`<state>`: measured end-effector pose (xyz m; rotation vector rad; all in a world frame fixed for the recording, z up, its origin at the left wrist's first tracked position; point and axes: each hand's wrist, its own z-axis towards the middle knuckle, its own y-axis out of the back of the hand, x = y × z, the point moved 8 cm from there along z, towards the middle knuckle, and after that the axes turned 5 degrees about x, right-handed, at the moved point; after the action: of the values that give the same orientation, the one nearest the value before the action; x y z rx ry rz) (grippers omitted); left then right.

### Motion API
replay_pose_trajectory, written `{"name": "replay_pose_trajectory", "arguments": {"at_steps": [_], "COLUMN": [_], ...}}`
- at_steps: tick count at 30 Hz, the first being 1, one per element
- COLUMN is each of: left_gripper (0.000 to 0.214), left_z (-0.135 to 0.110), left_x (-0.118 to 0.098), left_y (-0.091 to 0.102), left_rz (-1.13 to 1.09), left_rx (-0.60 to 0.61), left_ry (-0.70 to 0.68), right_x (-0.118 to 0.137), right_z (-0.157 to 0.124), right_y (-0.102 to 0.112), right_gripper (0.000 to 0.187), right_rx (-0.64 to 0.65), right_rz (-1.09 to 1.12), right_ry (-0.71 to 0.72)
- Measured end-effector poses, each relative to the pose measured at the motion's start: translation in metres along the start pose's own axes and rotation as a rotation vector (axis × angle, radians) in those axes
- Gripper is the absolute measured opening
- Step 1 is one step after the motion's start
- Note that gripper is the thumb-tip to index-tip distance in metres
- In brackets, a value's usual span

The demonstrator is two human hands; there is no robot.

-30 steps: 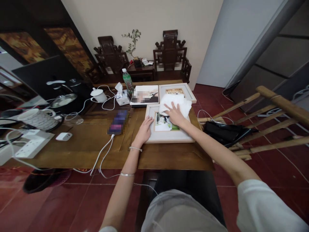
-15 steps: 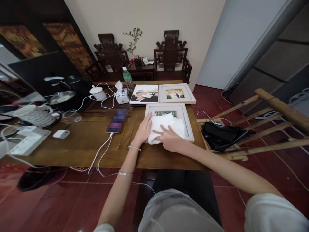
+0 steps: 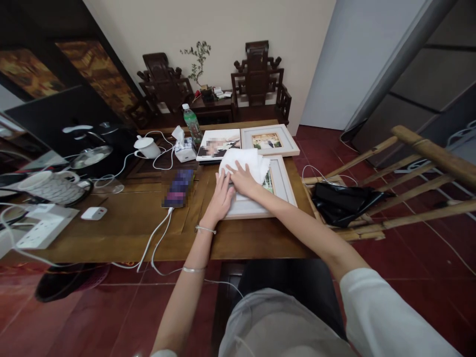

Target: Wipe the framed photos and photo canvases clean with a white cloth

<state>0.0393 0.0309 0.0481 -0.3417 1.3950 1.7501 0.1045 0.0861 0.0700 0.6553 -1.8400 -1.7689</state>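
Head, right hand (image 3: 242, 178): I spread it on white cloth (image 3: 248, 157).
Left hand (image 3: 220, 198): flat, on the frame's (image 3: 245, 214) nine-o'clock side.
Tissue box (image 3: 185, 152): ten o'clock from my hands, tissue (image 3: 178, 133) poking up.

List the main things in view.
Table: 1, brown, centre
Picture frames: 2, whitish, table's right
Cloth: 1, white, on nearer frame
Photo panel: 1, multicoloured, beside far frame
Phone: 1, purplish, mid-table
Bottle: 1, green, table's back
Tissue box: 1, pale, by bottle
Lidded cup: 1, white, table's back
Power strip: 1, white, table's left
Carved chairs: 2, brown, beyond table
Potted plant: 1, green, between chairs
Left hand: 1, at nearer frame's edge
Right hand: 1, on cloth
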Motion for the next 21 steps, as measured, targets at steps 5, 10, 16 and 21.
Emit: {"name": "replay_pose_trajectory", "arguments": {"at_steps": [5, 10, 16, 21], "left_gripper": [0.056, 0.051, 0.044, 0.054], "left_z": [0.001, 0.001, 0.001, 0.002], "left_x": [0.006, 0.01, 0.012, 0.015], "left_y": [-0.003, -0.007, -0.006, -0.006], "left_rz": [0.011, 0.067, 0.099, 0.117], "left_rx": [0.009, 0.028, -0.005, 0.015], "left_ry": [0.025, 0.015, -0.006, -0.024], "right_x": [-0.004, -0.061, -0.11, -0.084], "right_z": [-0.011, -0.039, -0.094, -0.15], "right_y": [0.001, 0.016, 0.018, 0.006], "right_gripper": [0.046, 0.047, 0.05, 0.053], "right_rx": [0.034, 0.035, 0.031, 0.083], "right_rz": [-0.073, -0.185, -0.287, -0.21], "right_ry": [-0.001, -0.065, -0.072, 0.05]}}
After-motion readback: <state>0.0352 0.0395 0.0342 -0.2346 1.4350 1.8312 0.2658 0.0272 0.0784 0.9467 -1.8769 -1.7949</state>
